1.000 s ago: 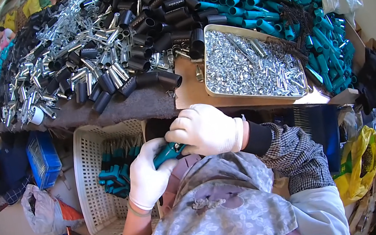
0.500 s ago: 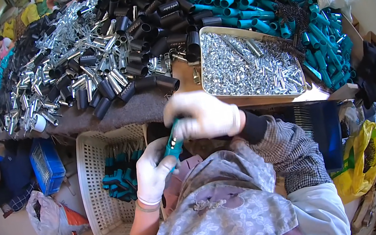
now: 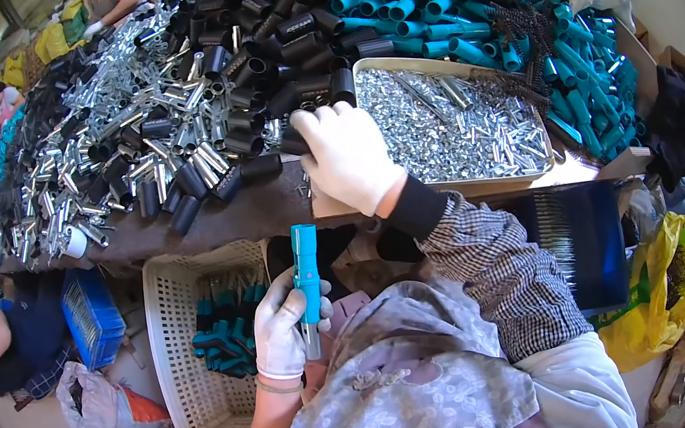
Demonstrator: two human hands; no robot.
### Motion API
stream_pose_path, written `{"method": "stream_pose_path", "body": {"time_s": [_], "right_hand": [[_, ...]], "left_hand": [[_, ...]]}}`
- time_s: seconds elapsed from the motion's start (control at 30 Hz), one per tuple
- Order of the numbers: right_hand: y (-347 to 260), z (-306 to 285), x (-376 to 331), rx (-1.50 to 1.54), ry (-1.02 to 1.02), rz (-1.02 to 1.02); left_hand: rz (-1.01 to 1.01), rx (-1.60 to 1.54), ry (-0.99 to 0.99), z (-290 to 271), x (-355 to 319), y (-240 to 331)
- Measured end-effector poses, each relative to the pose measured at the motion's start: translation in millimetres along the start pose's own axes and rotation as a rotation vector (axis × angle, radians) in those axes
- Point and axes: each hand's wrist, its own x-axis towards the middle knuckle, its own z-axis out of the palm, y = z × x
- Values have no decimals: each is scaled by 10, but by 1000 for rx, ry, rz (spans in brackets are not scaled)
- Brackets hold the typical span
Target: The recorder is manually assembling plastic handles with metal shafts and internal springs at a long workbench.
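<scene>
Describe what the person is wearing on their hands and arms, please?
Both hands are covered by snug white fabric gloves: the left hand and the right hand. The right arm has a dark knitted cuff at the wrist, then a sleeve of small black-and-white check, with a pale over-sleeve further up. The left forearm below the glove is bare, with no sleeve visible.

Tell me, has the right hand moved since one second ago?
Yes. The right hand went up from the teal part to the black tubes beside the tray.
</scene>
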Motion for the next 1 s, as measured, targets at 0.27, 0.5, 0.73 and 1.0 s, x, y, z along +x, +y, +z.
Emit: {"method": "stream_pose_path", "body": {"time_s": [0.27,0.5,0.73,1.0], "right_hand": [[-67,-400,-921,2024,-87,746],[-120,-603,-1067,2230,-46,819],[-64,-650,-1173,1996,86,799],[317,-1153,-1204,1139,-283,368]], "left_hand": [[0,178,-162,250,-10,111],[-70,256,-234,405,71,-12],[-153,161,-242,554,56,-124],[-55,267,-124,618,65,-3]]}}
